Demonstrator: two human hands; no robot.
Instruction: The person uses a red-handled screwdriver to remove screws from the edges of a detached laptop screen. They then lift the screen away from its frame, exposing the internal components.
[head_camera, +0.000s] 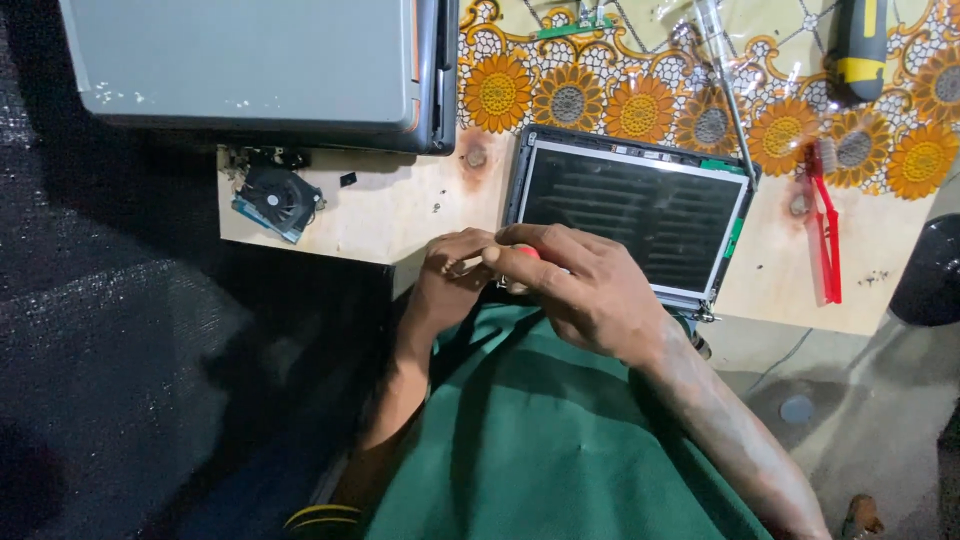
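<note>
right hand (590, 290): fingers (520, 262) closed narrow round a small red knob (528, 253), seemingly a tool handle; the tip is hidden.
left hand (450, 275): fingers curled tight, touching the right fingers, pinching something small that cannot be made out.
screen panel (640, 215): dark, silver-framed, lying flat just beyond the fingers, its near edge under the right hand.
step done well (judgement): the tool is best kept upright and turned slowly, with the part steadied by the left fingers so the panel edge is not scratched.
fan (278, 198): black, round, well left of the fingers on the table (400, 215).
grey case (250, 65): far left, beyond the fan.
red tweezers (826, 225): well right of the fingers.
screwdriver (862, 45): black and yellow, far right.
labels: a green strip on the panel's right edge; no packages or signs are seen.
</note>
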